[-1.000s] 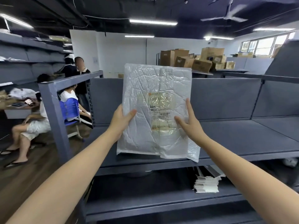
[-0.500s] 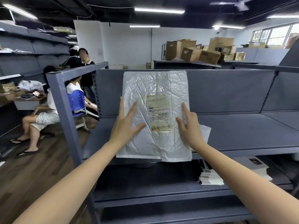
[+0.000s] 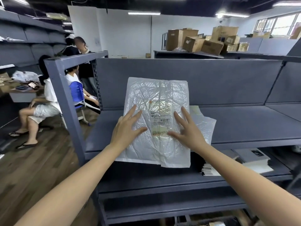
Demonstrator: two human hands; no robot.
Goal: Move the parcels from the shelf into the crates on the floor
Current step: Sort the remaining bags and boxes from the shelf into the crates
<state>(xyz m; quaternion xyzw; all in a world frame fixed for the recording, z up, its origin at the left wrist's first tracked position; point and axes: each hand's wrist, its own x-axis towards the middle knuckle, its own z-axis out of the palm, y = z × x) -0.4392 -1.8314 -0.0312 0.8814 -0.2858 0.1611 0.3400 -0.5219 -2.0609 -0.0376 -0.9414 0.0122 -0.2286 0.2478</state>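
Lowered from the upright hold seen a second ago, the parcel (image 3: 156, 121) is now leaning back toward the shelf (image 3: 244, 126), its near edge overhanging the front lip. Both hands are lying flat against its face with fingers spread, no longer gripping its side edges: the left hand (image 3: 126, 129) is pressing beside the label (image 3: 160, 118) on one side, the right hand (image 3: 189, 129) on the other. Neither hand is closing around anything. The parcel is a crinkled, translucent white plastic mailer bearing a printed shipping label with a barcode between the two hands. Just beyond the right hand, a second white bag (image 3: 205, 126) is lying on the shelf, partly covered by the parcel; it is probably another flat mailer, though little of it is showing. Below the right forearm, a stack of printed papers (image 3: 210, 170) is resting on the lower shelf board. The shelving is dark grey metal with a grey back panel. Past the left hand, seated people (image 3: 47, 101) are gathering at a desk over a wooden floor (image 3: 32, 168). Beyond the shelf, cardboard boxes (image 3: 203, 39) are piling up under ceiling strip lights.
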